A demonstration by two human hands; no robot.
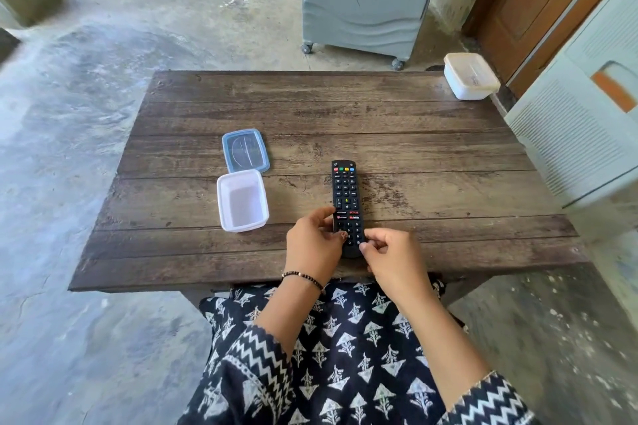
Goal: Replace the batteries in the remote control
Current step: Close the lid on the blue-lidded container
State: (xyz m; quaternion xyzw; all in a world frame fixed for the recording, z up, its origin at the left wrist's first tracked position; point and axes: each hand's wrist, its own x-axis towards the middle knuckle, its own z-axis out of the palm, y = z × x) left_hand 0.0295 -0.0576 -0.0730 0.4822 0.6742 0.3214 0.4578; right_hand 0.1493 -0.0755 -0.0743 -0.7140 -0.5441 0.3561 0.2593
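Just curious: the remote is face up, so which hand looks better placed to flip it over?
Probably the left hand: its fingers curl round the remote along its side edge, whereas the right hand only pinches the near end.

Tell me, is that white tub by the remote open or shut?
Open. The white tub has no lid on; its blue-rimmed lid lies on the table just behind it.

The remote control's [346, 197] near end was hidden beneath both hands; its small button labels were unreadable, and beyond it the air cooler's [362, 0] top was cropped
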